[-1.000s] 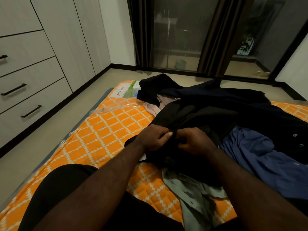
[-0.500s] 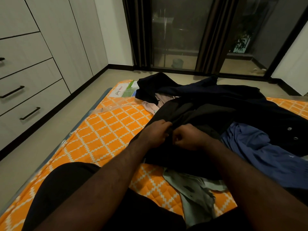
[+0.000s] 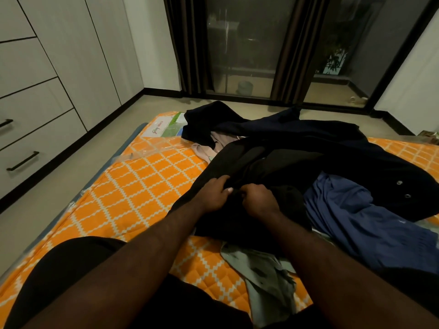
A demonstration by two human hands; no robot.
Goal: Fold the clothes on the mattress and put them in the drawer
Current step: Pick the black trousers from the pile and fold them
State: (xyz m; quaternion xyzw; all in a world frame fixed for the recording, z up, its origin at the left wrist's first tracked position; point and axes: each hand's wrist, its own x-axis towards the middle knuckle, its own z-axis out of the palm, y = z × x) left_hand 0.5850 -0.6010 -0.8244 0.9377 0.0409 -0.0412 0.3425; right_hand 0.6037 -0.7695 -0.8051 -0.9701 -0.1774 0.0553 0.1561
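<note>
A heap of clothes lies on the orange patterned mattress (image 3: 142,186). On top, in the middle, is a black garment (image 3: 256,167). My left hand (image 3: 213,194) and my right hand (image 3: 257,198) sit side by side on its near edge, both with fingers curled into the cloth. A blue garment (image 3: 351,214) lies to the right, a dark navy one (image 3: 308,134) behind, a pale green one (image 3: 266,274) in front and a pinkish one (image 3: 204,149) at the back left. Closed drawers (image 3: 35,143) stand in the wardrobe on the left.
A strip of floor (image 3: 59,200) separates the mattress from the wardrobe. Clear plastic wrap and a label (image 3: 166,129) cover the mattress's far left corner. Dark curtains and glass doors (image 3: 244,48) stand beyond. My knee in dark cloth (image 3: 71,264) is at the lower left.
Both hands have lifted slightly and moved away from me with the black garment's edge bunched between them; the view has tilted a little.
</note>
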